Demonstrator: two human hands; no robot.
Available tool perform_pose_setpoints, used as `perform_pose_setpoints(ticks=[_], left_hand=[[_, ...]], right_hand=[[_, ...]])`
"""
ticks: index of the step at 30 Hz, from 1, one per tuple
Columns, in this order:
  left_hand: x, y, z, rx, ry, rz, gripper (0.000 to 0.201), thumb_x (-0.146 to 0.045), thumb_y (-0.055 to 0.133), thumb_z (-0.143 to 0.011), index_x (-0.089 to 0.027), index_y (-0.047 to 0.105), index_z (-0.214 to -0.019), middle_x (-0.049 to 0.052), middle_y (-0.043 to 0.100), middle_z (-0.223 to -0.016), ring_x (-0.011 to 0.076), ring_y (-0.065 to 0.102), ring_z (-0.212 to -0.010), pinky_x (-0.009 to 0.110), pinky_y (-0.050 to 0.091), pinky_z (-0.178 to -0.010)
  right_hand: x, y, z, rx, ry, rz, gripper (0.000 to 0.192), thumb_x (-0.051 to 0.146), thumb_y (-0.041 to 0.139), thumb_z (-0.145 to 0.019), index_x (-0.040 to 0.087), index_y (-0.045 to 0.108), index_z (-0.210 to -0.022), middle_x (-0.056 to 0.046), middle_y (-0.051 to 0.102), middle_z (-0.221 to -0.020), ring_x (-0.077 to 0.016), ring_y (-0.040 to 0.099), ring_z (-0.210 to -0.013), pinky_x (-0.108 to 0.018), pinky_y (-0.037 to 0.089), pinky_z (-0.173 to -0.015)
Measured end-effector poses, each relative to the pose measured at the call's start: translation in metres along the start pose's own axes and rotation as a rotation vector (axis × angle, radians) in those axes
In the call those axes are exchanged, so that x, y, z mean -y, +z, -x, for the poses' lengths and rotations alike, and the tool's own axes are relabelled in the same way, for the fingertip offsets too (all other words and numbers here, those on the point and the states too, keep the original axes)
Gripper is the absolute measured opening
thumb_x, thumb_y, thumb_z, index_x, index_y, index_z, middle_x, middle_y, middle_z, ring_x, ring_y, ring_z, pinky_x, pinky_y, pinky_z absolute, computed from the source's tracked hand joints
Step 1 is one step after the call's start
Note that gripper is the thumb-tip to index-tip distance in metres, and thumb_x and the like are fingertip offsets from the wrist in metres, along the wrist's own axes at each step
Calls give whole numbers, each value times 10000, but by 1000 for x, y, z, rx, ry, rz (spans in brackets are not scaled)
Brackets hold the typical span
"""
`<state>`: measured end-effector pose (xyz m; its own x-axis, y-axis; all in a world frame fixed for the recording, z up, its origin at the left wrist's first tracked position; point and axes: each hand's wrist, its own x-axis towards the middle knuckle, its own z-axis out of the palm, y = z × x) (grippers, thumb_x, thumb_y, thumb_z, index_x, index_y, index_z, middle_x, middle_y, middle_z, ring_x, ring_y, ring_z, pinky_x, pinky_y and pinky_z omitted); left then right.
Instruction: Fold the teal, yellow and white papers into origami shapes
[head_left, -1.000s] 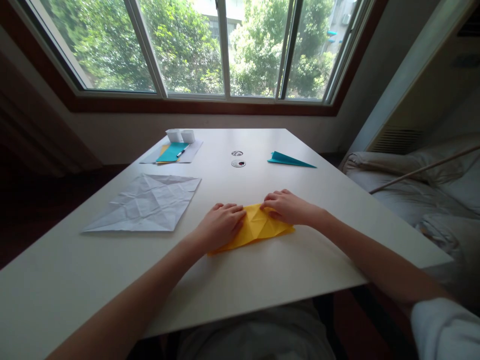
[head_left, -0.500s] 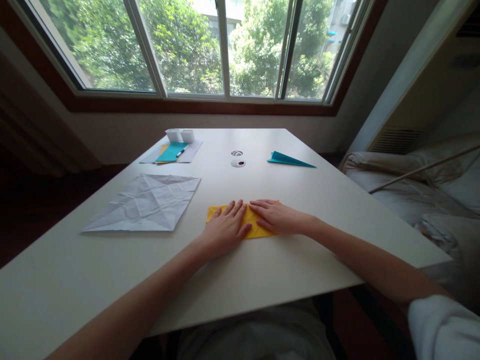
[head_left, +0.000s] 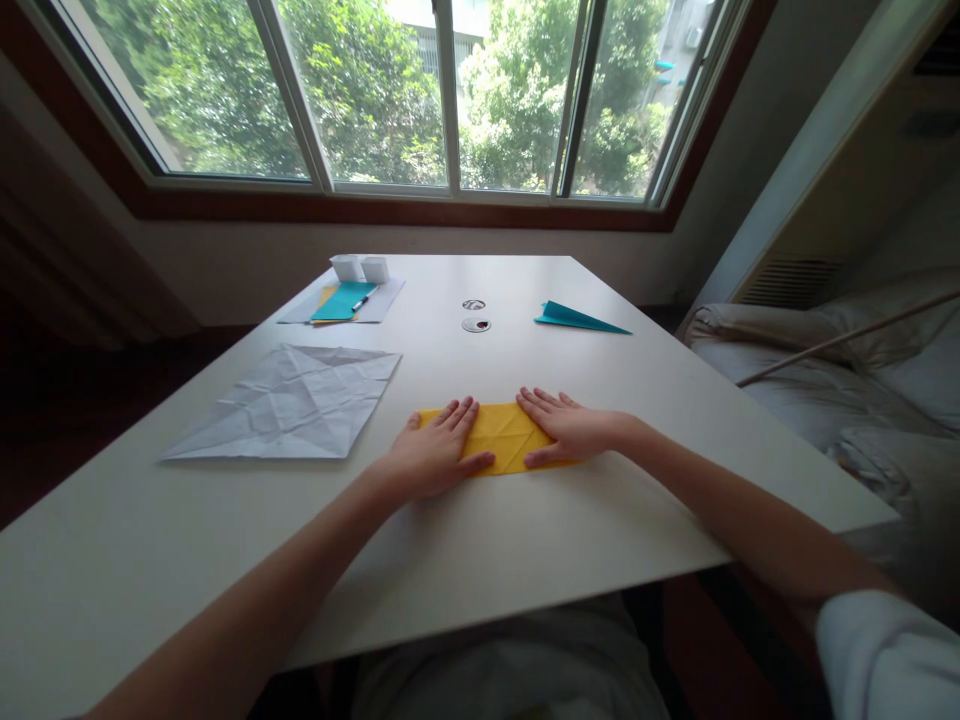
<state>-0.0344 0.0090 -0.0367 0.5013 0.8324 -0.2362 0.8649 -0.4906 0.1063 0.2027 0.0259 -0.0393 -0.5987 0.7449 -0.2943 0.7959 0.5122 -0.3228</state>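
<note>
On the tabletop [head_left: 525, 540]: yellow paper [head_left: 501, 436], folded to a strip, lies flat.
Left hand [head_left: 435, 452]: palm down on the paper's left end, fingers spread, gripping nothing.
Right hand [head_left: 566, 428]: flat on its right end (likely pressing the crease).
Left of the paper: creased white sheet [head_left: 289, 402].

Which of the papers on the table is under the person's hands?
The yellow folded paper, near the front edge. Both hands lie flat on its ends. The creased white sheet and the teal folded piece lie untouched.
</note>
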Motion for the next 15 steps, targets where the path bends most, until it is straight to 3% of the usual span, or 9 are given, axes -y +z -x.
perform_pose_setpoints(ticks=[8, 15], left_hand=[[27, -17, 15, 157, -161, -38, 1025, -749, 358, -703, -104, 59, -1441, 155, 44, -1489, 339, 79, -1367, 608, 168, -1015], [28, -24, 18, 171, -245, -66, 1027, -758, 405, -669, -141, 126, -1441, 141, 74, -1490, 342, 88, -1365, 584, 155, -1038]], right_hand=[[-15, -15, 13, 86, 131, 28, 1234, 751, 584, -545, 139, 7, -1448, -164, -24, -1502, -385, -52, -1350, -573, 22, -1071], [-18, -16, 17, 82, 173, 87, 1251, 787, 573, -500, 129, 91, -1448, -178, 28, -1501, -391, -45, -1349, -571, 17, -1072]])
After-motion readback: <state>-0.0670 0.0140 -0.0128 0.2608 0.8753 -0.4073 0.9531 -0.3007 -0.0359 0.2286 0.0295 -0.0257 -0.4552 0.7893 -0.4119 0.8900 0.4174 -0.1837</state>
